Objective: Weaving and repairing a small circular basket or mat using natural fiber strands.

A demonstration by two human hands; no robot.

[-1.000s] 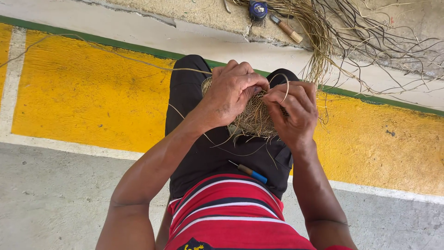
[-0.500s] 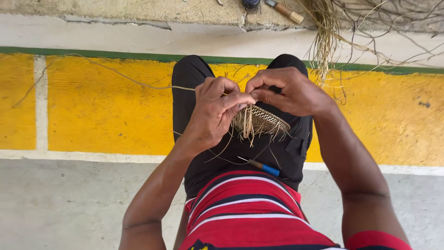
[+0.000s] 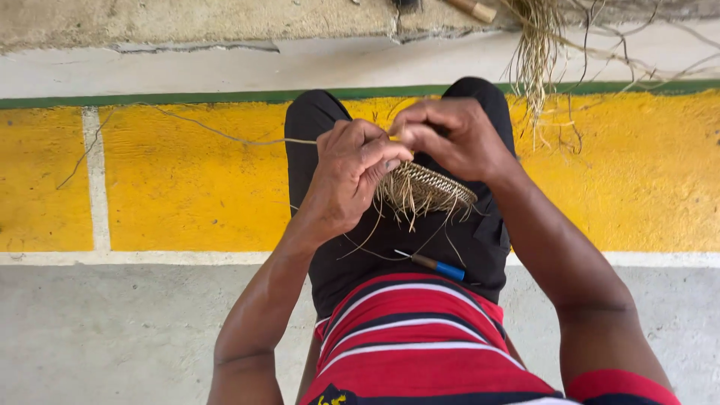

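While both hands meet above the lap, one small woven disc (image 3: 426, 187) of straw-coloured fibre sits just below and near of them, tilted on the black-trousered thighs. One left hand (image 3: 351, 176) curls its fingers shut, pinching the disc's left rim with loose strands hanging beneath. One right hand (image 3: 450, 135) closes its fingertips on a fibre at the far edge of the disc. One thin strand (image 3: 225, 137) runs left across the yellow floor band (image 3: 187, 187). One blue-handled tool (image 3: 439, 266) lies on the lap, near of the disc. One bundle of loose fibre (image 3: 536, 52) lies far right.
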